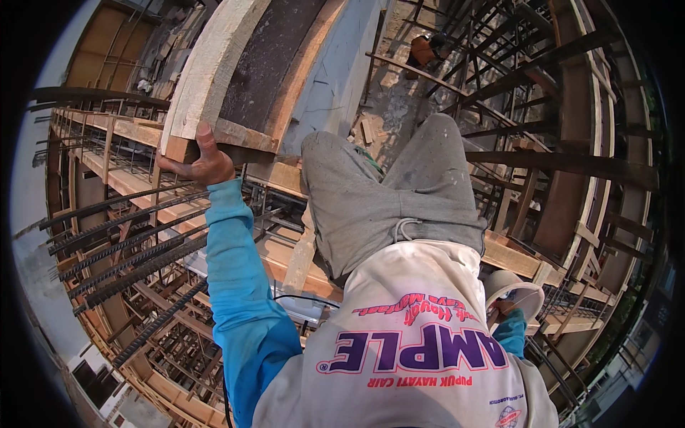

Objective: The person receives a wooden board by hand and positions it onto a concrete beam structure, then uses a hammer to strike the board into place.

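My left hand (pixel 203 158) is closed round the near lower corner of a long timber formwork panel (pixel 214 78), thumb up against its end. Pale boards edge the panel, and a dark sheet lies between them. Low on my right side, my right hand (pixel 504 308) is partly hidden by my shirt and by a pale, round-rimmed thing (pixel 526 291). Its fingers seem to curl at that thing's rim, though its kind is unclear.
Ribbed steel bars (pixel 135 250) stick out at the left, beside timber beam forms (pixel 128 185). A grey wall face (pixel 321 93) runs ahead of my knees. Dark scaffold poles (pixel 556 164) cross at the right, above a drop. Far below is a person in orange (pixel 422 51).
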### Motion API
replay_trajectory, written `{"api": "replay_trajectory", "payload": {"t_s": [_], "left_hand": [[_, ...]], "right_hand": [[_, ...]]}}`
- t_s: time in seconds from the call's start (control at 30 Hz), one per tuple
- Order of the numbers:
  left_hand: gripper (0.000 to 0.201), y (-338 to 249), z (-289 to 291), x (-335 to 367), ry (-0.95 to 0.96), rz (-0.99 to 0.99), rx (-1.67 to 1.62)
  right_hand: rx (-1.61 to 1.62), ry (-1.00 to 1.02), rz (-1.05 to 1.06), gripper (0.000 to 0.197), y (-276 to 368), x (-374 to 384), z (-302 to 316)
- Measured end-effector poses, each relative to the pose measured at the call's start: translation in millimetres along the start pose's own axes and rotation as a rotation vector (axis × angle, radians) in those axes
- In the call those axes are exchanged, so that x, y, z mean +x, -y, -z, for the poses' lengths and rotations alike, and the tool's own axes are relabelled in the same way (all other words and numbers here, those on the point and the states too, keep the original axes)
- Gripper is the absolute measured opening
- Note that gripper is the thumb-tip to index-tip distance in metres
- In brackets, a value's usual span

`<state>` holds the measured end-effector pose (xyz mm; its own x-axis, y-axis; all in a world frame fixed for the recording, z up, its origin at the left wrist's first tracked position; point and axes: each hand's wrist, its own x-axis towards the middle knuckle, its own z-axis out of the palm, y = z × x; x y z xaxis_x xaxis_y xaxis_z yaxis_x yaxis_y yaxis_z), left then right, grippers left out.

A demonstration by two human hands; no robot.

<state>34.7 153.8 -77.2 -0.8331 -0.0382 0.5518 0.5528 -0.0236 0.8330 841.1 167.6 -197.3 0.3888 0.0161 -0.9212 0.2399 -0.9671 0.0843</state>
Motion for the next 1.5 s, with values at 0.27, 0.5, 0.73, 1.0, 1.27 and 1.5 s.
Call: {"api": "replay_trajectory", "payload": {"t_s": [0.27, 0.5, 0.73, 1.0, 1.27, 1.5], "left_hand": [[0.072, 0.7, -2.8, -0.3, 0.022, -0.12, -0.073], [0.073, 9.1, 0.6, 2.7, 0.007, -0.142, -0.123], [0.075, 12.0, 6.0, 2.8, 0.026, -0.143, -0.023], [0.072, 25.3, 6.5, 5.5, -0.013, -0.183, 0.061], [0.077, 30.1, 3.9, -2.2, -0.17, 0.003, 0.06], [0.087, 43.4, 8.6, 12.2, -0.173, -0.118, 0.104]], "right_hand": [[0.347, 0.244, -0.157, 0.026, -38.1, -6.5, 73.0], [-0.505, 0.049, 0.104, 0.027, -11.6, -104.2, 32.5], [-0.214, 0.068, 0.001, 0.023, -9.9, -54.7, 96.7], [0.167, -0.091, -0.04, 0.021, -71.2, -13.9, 77.5], [0.503, -0.452, 0.241, 0.024, -67.9, -9.8, 28.6], [0.505, -0.783, 0.487, 0.019, -116.7, -29.7, 40.9]]}}
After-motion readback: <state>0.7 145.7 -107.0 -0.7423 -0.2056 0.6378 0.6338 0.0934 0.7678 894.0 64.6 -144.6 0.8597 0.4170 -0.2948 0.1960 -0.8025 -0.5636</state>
